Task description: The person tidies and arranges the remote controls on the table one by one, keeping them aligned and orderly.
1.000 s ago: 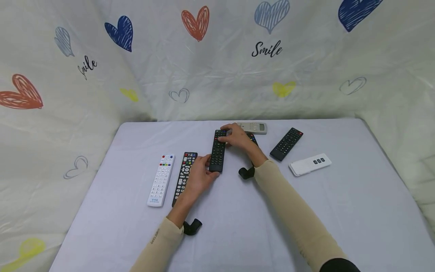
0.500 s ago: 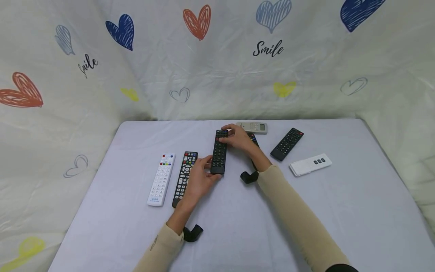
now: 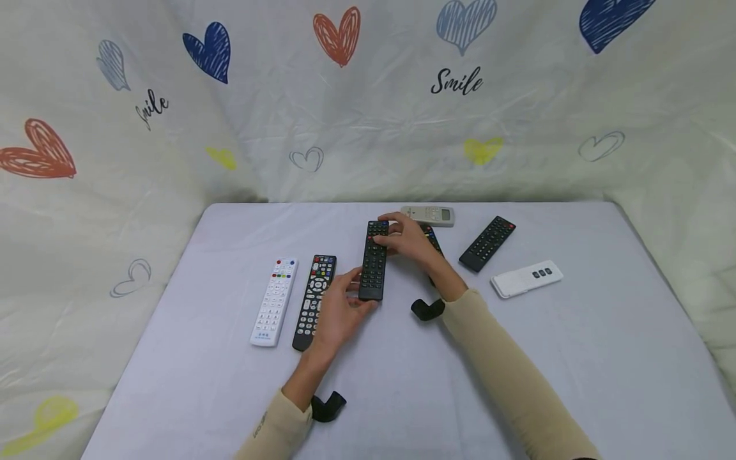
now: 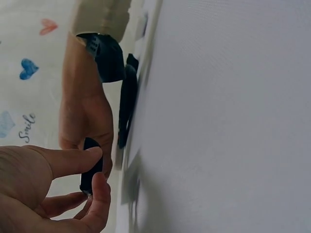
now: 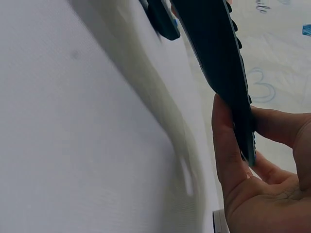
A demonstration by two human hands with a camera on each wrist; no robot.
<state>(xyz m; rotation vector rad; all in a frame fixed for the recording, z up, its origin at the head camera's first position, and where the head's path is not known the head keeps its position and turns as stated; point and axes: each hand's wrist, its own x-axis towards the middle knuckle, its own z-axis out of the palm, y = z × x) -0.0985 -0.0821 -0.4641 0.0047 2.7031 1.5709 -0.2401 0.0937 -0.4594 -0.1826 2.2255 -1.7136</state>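
Observation:
A black remote control is held by both hands above the white table, its button side up. My left hand grips the near end; the left wrist view shows thumb and fingers on either side of the remote's end. At the far end, my right hand pinches it, thumb on the buttons. From the right wrist view, the dark underside of the remote appears, apart from the cloth. Another black remote lies partly hidden under my right hand and wrist.
Left of my hands lie a white remote and a black remote with white buttons. A grey remote is at the back edge. To the right are a black remote and a white one. White cloth covers the table.
Both hands have come slightly nearer and to the right with the black remote, which looks somewhat larger. The grips have stayed the same, and the other remotes have not moved.

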